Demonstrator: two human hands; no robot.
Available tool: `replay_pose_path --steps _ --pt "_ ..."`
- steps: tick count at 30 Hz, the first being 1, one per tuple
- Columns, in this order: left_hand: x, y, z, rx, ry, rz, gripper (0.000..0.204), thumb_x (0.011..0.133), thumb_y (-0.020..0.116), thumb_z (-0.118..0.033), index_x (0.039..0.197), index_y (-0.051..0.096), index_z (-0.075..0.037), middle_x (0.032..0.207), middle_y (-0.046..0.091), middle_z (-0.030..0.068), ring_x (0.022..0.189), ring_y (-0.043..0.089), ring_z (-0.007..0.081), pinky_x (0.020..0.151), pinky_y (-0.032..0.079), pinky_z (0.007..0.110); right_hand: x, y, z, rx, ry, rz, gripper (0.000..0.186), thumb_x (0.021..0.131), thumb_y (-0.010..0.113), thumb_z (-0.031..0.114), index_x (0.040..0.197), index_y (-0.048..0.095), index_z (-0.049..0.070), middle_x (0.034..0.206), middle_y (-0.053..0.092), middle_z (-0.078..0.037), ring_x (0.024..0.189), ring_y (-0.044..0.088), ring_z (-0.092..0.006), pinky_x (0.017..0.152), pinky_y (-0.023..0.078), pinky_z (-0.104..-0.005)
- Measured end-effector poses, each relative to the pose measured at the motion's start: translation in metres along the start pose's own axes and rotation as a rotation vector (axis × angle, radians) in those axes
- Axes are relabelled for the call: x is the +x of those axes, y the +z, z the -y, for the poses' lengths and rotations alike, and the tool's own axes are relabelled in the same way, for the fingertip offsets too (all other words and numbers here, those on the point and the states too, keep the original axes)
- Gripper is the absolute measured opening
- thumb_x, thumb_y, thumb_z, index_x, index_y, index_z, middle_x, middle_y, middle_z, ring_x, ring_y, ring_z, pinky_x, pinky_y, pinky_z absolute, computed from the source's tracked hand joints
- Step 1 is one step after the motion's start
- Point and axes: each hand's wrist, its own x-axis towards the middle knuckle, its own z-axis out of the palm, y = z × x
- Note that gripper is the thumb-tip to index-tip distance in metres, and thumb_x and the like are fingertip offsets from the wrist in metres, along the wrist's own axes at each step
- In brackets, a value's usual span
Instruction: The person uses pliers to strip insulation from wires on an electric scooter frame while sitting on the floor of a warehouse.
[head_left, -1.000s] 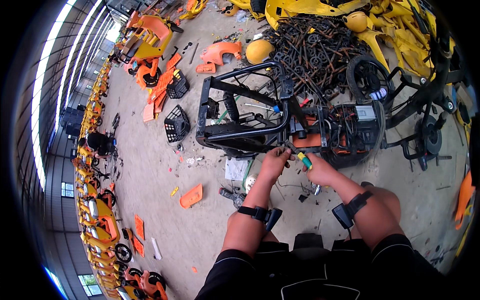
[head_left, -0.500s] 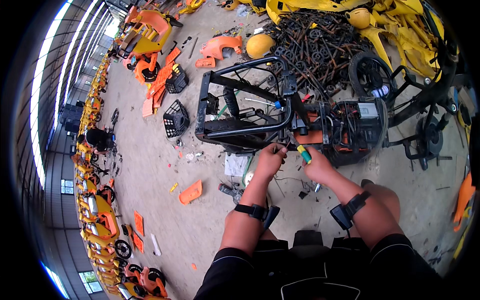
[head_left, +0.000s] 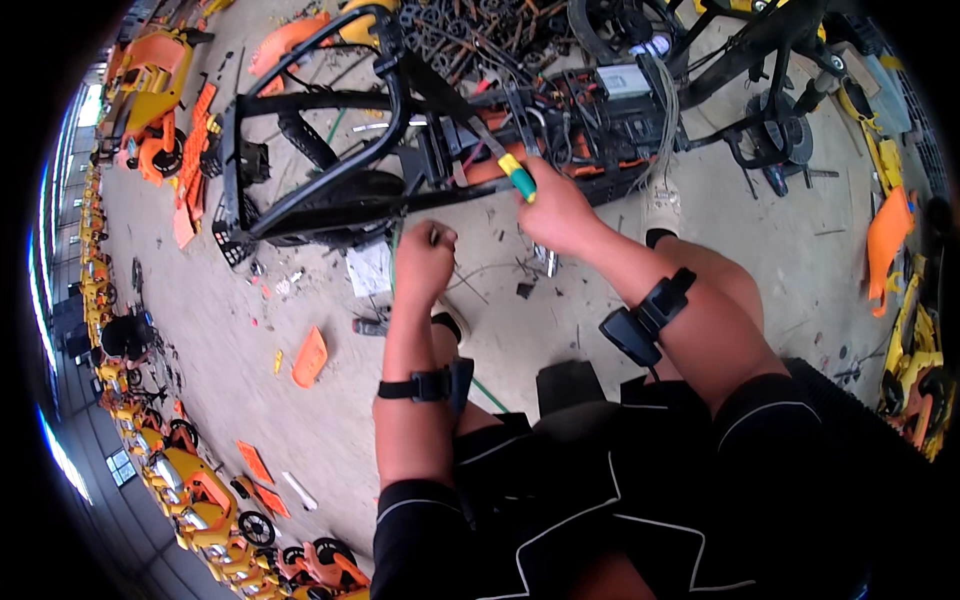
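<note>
A stripped black scooter frame (head_left: 300,100) lies ahead of me, with exposed wiring and a battery compartment (head_left: 600,112) at its middle. My right hand (head_left: 558,212) is closed round the yellow-and-green handle of what looks like a screwdriver (head_left: 518,178). Its metal shaft slants up and left into the frame, where the tip is lost among dark parts. Just below the frame's lower edge, my left hand (head_left: 425,262) is held apart from the tool, its fingers curled. Something small and dark shows at these fingers, too little to name.
Rusty dark metal parts (head_left: 480,40) are heaped behind the frame. An orange panel (head_left: 310,357) and a white sheet (head_left: 370,268) lie on the floor to the left. Yellow scooters (head_left: 195,490) line the far left, near a crouching person (head_left: 125,338). Orange plastic (head_left: 890,245) lies at right.
My view has shifted, so the frame sits higher and further left in the picture. My hands are further apart, and the screwdriver's tip remains within the frame.
</note>
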Motion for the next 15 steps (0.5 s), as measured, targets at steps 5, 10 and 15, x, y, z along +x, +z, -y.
replay_pose_path --steps 5,10,15 --pt "-0.008 -0.006 0.001 -0.123 0.04 -0.231 0.017 0.094 0.067 -0.018 0.098 0.068 -0.002 0.081 0.071 0.0116 0.074 0.066 0.0226 0.071 0.051 0.036 -0.004 0.006 -0.004 -0.008 0.025 0.091 0.038 0.09 0.062 0.014 0.126 0.052 0.006 0.102 0.067 -0.027 0.095 0.064 -0.0457 0.078 0.05 -0.0498" --pt "-0.017 0.0 -0.007 -0.109 0.254 -0.291 0.028 0.093 0.073 -0.021 0.115 0.07 -0.003 0.107 0.073 0.0119 0.103 0.067 0.0222 0.097 0.048 0.033 -0.02 0.013 0.002 -0.094 0.041 0.286 0.036 0.088 0.061 0.014 0.123 0.052 0.008 0.1 0.066 -0.026 0.098 0.064 -0.0458 0.076 0.049 -0.0515" --pt "-0.025 0.006 -0.013 -0.157 0.256 -0.188 0.023 0.096 0.068 -0.022 0.107 0.073 -0.003 0.09 0.074 0.0179 0.086 0.073 0.0341 0.076 0.055 0.039 -0.028 0.025 0.003 -0.086 -0.073 0.41 0.037 0.085 0.058 0.011 0.12 0.051 0.005 0.105 0.067 -0.028 0.1 0.064 -0.0483 0.082 0.049 -0.0541"
